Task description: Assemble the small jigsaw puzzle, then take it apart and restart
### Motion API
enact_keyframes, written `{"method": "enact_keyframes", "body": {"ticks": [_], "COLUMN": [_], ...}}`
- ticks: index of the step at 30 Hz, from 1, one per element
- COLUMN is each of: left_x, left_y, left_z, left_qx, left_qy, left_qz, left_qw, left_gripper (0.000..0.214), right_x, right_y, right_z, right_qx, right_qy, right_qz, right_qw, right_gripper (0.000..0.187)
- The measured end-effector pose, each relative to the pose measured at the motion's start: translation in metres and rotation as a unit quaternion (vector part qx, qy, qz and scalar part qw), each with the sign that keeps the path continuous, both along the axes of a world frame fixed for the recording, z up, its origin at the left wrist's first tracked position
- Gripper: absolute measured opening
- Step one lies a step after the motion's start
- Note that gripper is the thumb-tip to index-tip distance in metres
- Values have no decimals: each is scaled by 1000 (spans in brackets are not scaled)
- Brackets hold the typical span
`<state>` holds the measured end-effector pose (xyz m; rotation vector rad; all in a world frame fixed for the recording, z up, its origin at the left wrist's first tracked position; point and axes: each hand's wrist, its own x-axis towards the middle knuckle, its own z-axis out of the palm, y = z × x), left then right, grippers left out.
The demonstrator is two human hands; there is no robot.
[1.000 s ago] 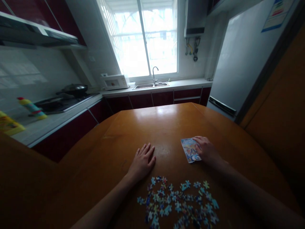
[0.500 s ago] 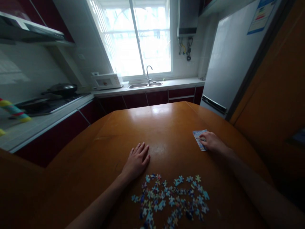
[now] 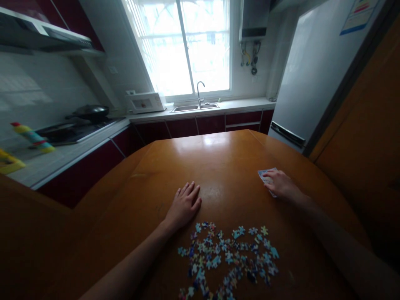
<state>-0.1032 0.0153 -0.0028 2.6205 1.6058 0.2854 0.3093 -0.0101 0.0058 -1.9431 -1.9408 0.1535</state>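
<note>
My left hand [image 3: 184,204] lies flat on the wooden table [image 3: 150,175], palm down, fingers stretched out and a little apart, with nothing in it. Just below it spreads a loose heap of small jigsaw puzzle pieces [image 3: 215,261], mostly light blue with some dark blue and reddish ones. To the right, my right hand [image 3: 279,185] rests over a small printed picture card [image 3: 266,172]. Its fingers extend across the card, which lies on the tabletop; the hand hides much of it.
Behind the table runs a counter with a sink [image 3: 193,107] and a white microwave [image 3: 146,102]. A covered pan [image 3: 91,112] sits on the stove at left, near a yellow and teal bottle [image 3: 33,137]. A tall refrigerator [image 3: 315,71] stands at right.
The view has shifted slightly. My right hand has spread further over the card, covering more of it. My left hand stays flat on the table, and the puzzle pieces look unmoved.
</note>
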Motion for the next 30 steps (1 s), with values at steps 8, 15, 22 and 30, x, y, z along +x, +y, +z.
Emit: {"method": "enact_keyframes", "body": {"ticks": [8, 15, 22, 30], "left_x": [1, 1, 0, 1], "left_y": [-1, -2, -1, -3], "left_z": [1, 1, -3, 0], "left_qx": [-6, -10, -10, -14], "left_qy": [10, 3, -1, 6], "left_qz": [1, 0, 0, 3], "left_qw": [1000, 1000, 1000, 1000], "left_gripper": [53, 54, 54, 55], "right_x": [-86, -118, -116, -110], "right_y": [-29, -40, -36, -35], "right_z": [7, -4, -6, -3], "right_qx": [82, 14, -15, -39], "right_qy": [180, 201, 186, 199], "right_qz": [151, 188, 217, 253], "right_qw": [969, 961, 958, 946], "right_gripper": [17, 20, 20, 19]}}
